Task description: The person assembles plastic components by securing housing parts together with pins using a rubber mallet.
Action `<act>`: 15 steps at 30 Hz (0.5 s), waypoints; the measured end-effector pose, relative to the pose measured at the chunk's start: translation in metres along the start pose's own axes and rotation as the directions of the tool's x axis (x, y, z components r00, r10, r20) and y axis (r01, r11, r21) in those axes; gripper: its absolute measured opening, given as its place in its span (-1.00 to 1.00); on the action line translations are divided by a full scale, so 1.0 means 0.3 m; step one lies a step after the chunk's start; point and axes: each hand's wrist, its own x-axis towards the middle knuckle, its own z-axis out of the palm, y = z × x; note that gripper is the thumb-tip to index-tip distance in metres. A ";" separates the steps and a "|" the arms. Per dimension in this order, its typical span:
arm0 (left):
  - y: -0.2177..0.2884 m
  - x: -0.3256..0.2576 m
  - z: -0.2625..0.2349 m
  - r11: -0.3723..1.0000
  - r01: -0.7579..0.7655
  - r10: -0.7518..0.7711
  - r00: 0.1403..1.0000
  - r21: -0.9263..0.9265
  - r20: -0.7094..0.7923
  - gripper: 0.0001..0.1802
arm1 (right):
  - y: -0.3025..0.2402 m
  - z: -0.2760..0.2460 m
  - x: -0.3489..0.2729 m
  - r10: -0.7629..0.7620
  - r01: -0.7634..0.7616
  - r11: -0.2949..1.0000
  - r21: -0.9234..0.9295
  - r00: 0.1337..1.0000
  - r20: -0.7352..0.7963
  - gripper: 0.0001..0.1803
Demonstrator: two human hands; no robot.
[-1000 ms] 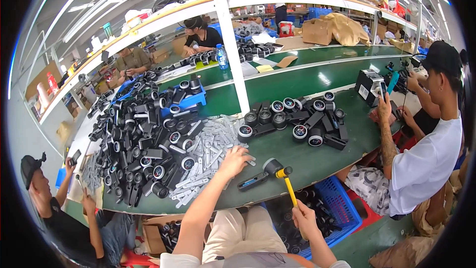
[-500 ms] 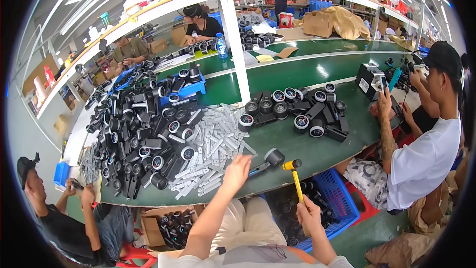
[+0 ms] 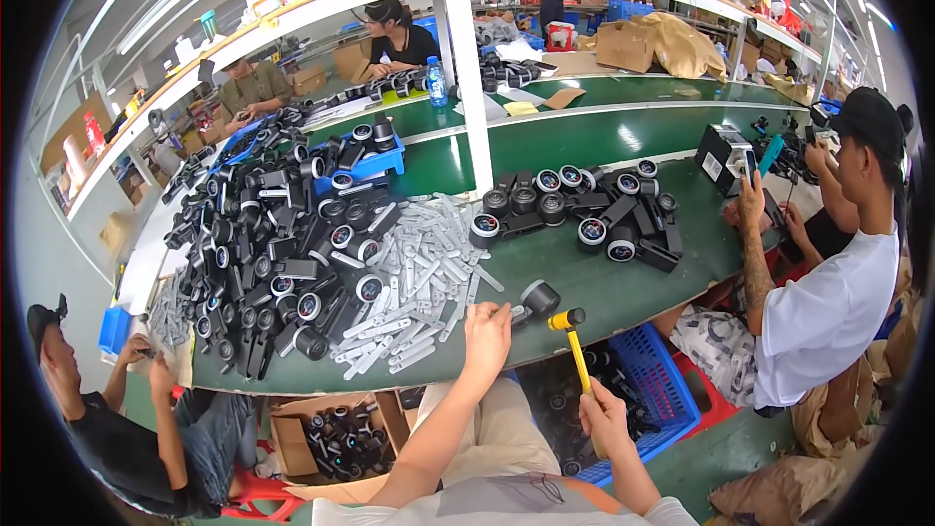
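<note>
Black part (image 3: 541, 298): lies near the front edge of the worktop (image 3: 623, 304), round end pointing away from the person; the rest is hidden by the left hand (image 3: 487, 343).
Left-hand grip: fingers bent and close together at the black part; whether they pinch it or only rest there, I cannot tell.
Right-hand grip: the right hand (image 3: 605, 419) is wrapped around the handle of a yellow hammer (image 3: 579, 358), its head just beside the round end; contact cannot be made out.
Progress: this one piece seems to be mid-work, with no sign that it is finished.
Smaller group (image 3: 591, 231): black pieces with dials, well apart from the heap, perhaps already dealt with.
Heap (image 3: 292, 273): many more black pieces on the left, probably a large share left.
Grey strips (image 3: 419, 282): loose between heap and smaller group, seemingly unused.
Under the worktop: a cardboard box (image 3: 390, 419) and a blue basket (image 3: 672, 385), both with black pieces inside.
Behind: a blue tray (image 3: 385, 165) by the heap, a white post (image 3: 466, 68), a bottle (image 3: 435, 83).
In the way: heap and strips crowd the left side; a seated co-worker (image 3: 818, 312) takes up the right end.
</note>
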 end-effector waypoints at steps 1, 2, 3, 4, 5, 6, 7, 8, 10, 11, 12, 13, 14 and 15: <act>0.007 -0.002 -0.003 1.000 -0.003 0.003 1.000 0.005 -0.011 -0.80 | 0.000 -0.002 -0.002 -0.004 0.004 1.000 -0.007 1.000 0.002 -0.57; 0.010 -0.007 -0.003 1.000 -0.003 0.003 1.000 0.004 -0.010 -0.80 | -0.002 -0.003 -0.003 -0.003 0.003 1.000 -0.007 1.000 0.001 -0.57; 0.012 -0.016 -0.004 1.000 0.004 -0.004 1.000 -0.022 -0.015 -0.80 | -0.006 -0.002 -0.003 -0.006 0.006 1.000 -0.021 1.000 0.007 -0.57; 0.014 -0.024 -0.004 0.999 0.011 -0.012 1.000 -0.047 -0.019 -0.80 | -0.011 -0.002 -0.002 -0.009 0.009 0.999 -0.036 1.000 0.013 -0.57; 0.017 -0.030 -0.005 0.999 0.011 -0.012 1.000 -0.049 -0.018 -0.80 | -0.018 0.001 0.002 -0.007 0.007 0.999 -0.036 1.000 0.012 -0.57; 0.021 -0.034 -0.004 1.000 0.009 -0.009 0.999 -0.028 -0.032 -0.80 | -0.028 0.006 0.010 -0.013 0.014 0.999 -0.043 1.000 0.027 -0.57; 0.024 -0.037 -0.004 1.000 0.006 -0.007 0.999 -0.008 -0.047 -0.80 | -0.037 0.012 0.018 -0.019 0.021 0.999 -0.050 0.999 0.043 -0.56; 0.025 -0.038 -0.005 1.000 0.007 -0.008 0.999 -0.011 -0.046 -0.80 | -0.043 0.018 0.029 -0.017 0.019 0.998 -0.052 0.999 0.041 -0.56; 0.028 -0.035 -0.009 0.999 0.027 -0.026 0.999 0.036 -0.047 -0.78 | -0.046 0.032 0.061 -0.049 0.056 0.994 -0.093 0.996 0.072 -0.57; 0.023 -0.034 -0.009 0.999 0.029 -0.027 0.998 0.035 -0.049 -0.78 | -0.045 0.039 0.082 -0.090 0.100 0.986 -0.132 0.992 0.084 -0.56; 0.015 -0.033 -0.008 0.998 0.049 -0.047 0.998 0.032 -0.052 -0.78 | -0.033 0.042 0.107 -0.090 0.101 0.986 -0.134 0.992 0.085 -0.56; 0.009 -0.031 -0.008 0.997 0.068 -0.066 0.996 0.028 -0.053 -0.77 | -0.017 0.046 0.133 -0.150 0.166 0.962 -0.217 0.985 0.087 -0.56; 0.004 -0.028 -0.006 0.997 0.069 -0.068 0.996 0.026 -0.052 -0.77 | -0.006 0.048 0.155 -0.210 0.228 0.927 -0.298 0.973 0.094 -0.56; -0.005 -0.024 -0.003 0.988 0.143 -0.144 0.990 -0.053 -0.008 -0.79 | 0.002 0.046 0.174 -0.210 0.229 0.926 -0.299 0.973 0.095 -0.56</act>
